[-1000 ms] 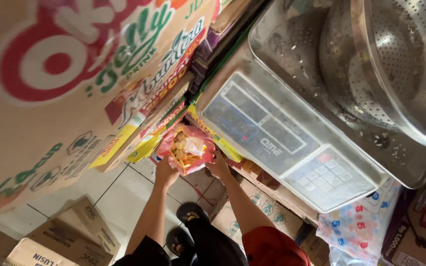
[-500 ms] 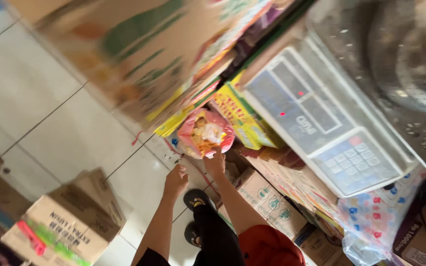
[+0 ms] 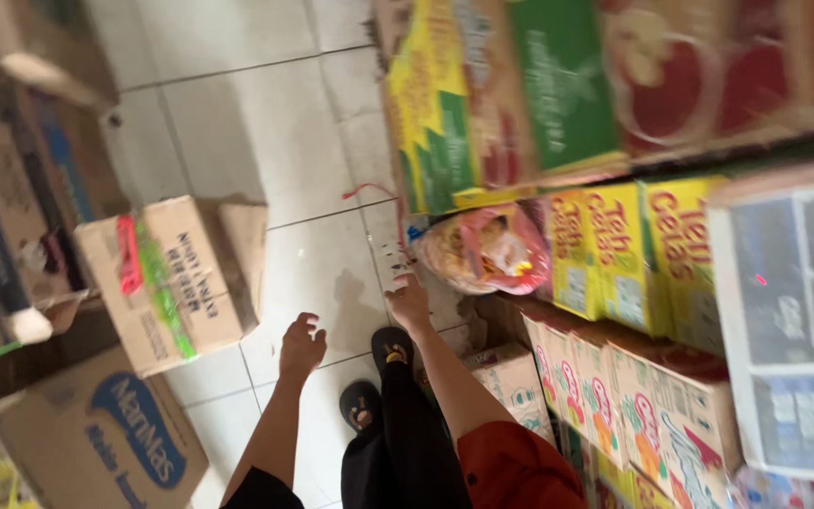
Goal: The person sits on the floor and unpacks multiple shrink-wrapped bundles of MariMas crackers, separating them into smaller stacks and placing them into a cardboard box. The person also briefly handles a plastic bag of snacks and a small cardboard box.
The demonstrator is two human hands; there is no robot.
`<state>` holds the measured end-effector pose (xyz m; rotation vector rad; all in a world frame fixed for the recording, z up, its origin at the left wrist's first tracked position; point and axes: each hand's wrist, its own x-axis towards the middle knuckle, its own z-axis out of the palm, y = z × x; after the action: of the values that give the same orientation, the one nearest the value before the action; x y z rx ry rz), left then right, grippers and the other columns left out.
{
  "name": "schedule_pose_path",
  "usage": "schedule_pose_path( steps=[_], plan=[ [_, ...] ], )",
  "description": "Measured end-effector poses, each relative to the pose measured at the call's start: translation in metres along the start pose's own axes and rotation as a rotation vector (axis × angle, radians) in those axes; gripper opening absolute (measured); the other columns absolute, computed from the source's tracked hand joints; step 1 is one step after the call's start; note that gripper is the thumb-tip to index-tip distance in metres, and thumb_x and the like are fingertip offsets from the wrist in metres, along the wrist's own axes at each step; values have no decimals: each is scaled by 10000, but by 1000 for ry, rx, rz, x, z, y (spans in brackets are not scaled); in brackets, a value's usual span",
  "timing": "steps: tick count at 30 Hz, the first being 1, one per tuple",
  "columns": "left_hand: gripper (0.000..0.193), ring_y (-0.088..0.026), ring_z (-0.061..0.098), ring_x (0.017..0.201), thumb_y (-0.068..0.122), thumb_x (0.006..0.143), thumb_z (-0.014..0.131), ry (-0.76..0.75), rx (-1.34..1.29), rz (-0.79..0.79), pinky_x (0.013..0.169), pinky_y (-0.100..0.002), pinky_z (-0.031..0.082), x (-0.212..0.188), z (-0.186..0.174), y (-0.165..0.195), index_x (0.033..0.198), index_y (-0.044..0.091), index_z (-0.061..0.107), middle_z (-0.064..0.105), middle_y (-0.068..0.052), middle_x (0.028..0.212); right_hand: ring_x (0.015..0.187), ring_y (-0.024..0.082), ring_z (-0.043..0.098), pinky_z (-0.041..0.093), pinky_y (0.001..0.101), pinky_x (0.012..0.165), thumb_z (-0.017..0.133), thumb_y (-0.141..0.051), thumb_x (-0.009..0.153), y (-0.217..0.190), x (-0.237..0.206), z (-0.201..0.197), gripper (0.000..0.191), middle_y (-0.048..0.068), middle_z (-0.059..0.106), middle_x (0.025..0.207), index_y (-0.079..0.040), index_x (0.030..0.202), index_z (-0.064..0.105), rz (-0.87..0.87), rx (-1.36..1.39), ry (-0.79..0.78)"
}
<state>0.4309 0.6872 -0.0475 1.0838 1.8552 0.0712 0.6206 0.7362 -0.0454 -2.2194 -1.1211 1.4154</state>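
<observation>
The right hand (image 3: 410,303) is hovering with fingers loosely spread, holding nothing, just below a pink snack bag (image 3: 485,250) lying wedged at its one o'clock among yellow cartons (image 3: 614,254); the left hand (image 3: 301,345) is hanging open, empty, above the tiled floor (image 3: 237,123)

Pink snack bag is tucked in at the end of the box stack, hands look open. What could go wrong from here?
1. The pink snack bag bulges past the yellow boxes. The right hand is open just below it with no grip, so the bag may slide to the tiled floor.
2. An open cardboard box sits close to the sandals. Stepping back could mean a trip.
</observation>
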Motion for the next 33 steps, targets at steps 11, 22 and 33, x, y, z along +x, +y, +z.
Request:
schedule_pose_path(
  steps=[11,22,33],
  plan=[
    [607,-447,566,1227,211,874,729,350,-219,-369,966,-538,512,-41,-9,-99,1422,141,476,498,-210,1423,1041,254,722,565,365,916,706,-213,928,-41,-12,84,406,119,746,1119,-67,1281,569,-222,-291,-388],
    [673,-397,164,1538,331,965,598,756,7,-291,1159,-684,156,1,24,-96,1573,148,374,214,-152,1675,1244,390,569,472,517,1017,732,-306,953,-62,0,171,606,201,600,1328,-58,1443,476,-1100,-698,-297],
    [666,-345,217,1537,398,961,562,922,-33,44,1177,-731,131,75,28,-72,1544,98,446,303,-90,1642,1541,419,335,159,684,1221,601,-154,902,-131,99,243,744,184,401,1646,-156,1615,390,-1726,-681,-115]
  ],
)
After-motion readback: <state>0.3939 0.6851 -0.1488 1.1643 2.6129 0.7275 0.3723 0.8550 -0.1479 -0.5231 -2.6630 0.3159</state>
